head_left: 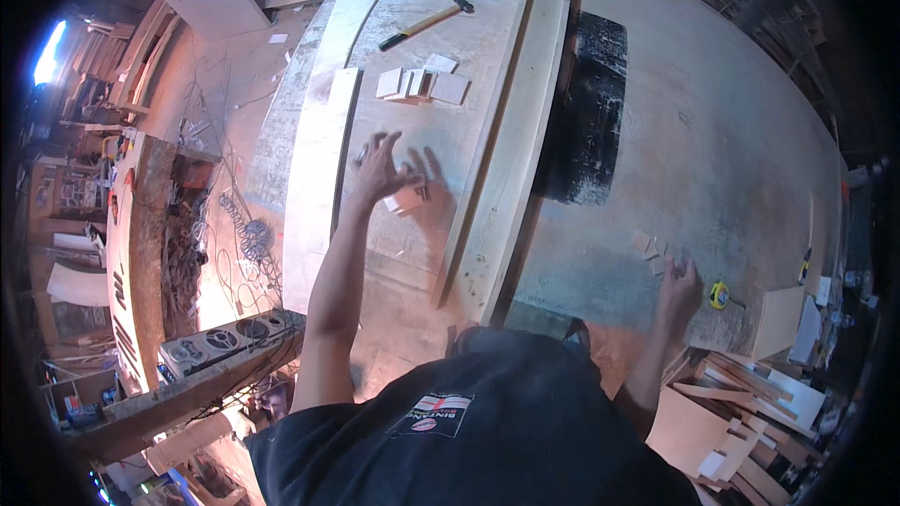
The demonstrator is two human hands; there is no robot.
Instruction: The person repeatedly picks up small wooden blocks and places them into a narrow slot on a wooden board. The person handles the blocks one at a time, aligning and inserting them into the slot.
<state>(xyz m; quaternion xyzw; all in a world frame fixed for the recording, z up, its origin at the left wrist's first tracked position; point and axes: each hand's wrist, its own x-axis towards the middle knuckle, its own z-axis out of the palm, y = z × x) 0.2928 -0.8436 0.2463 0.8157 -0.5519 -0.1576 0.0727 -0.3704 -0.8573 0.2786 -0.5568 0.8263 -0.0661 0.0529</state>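
Observation:
My left hand (379, 171) is over the board on the left side of the bench, fingers spread and curved with nothing plainly between them. Just below its thumb lies a small pale wooden piece (404, 200); whether they touch I cannot tell. A hand-shaped shadow falls to the right. My right hand (681, 287) rests low over the right part of the bench, its fingers bent but apart. Close to those fingertips are several small wooden bits (647, 245). Farther up, several pale wooden blocks (422, 85) sit in a loose cluster, with a hammer (427, 22) beyond them.
A long raised timber (511, 145) divides the worktop, beside a black painted patch (592, 112). A yellow tape measure (719, 295) lies right of my right hand. A long pale board (323, 155) runs left of my left hand. Wood offcuts (741, 422) pile up at lower right.

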